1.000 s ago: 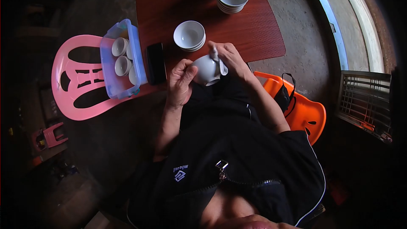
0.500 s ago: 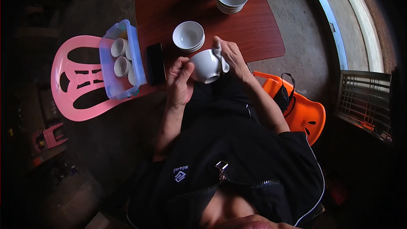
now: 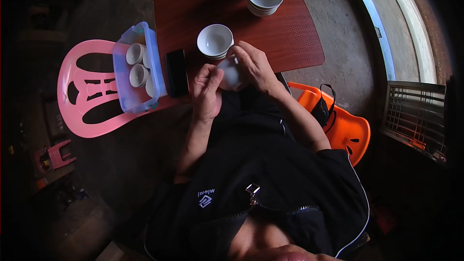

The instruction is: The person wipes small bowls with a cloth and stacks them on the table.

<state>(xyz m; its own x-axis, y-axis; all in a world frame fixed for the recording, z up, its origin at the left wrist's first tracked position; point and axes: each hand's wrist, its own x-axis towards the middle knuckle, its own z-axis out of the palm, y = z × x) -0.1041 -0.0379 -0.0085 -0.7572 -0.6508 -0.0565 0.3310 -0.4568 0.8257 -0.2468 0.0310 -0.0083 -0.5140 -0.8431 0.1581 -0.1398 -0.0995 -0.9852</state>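
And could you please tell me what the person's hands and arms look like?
The left grip and right grip are bare, ungloved hands with no visible ring or watch. The forearms are bare below black sleeves, the right one trimmed with thin white piping.

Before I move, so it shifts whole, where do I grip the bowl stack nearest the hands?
Grip low around the bowl stack, probably from its left: it stands upright, flares upward, and the right hand crowds its near right edge.

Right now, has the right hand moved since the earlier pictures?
Yes, the right hand shifted left in view, closer to the nearest bowl stack.
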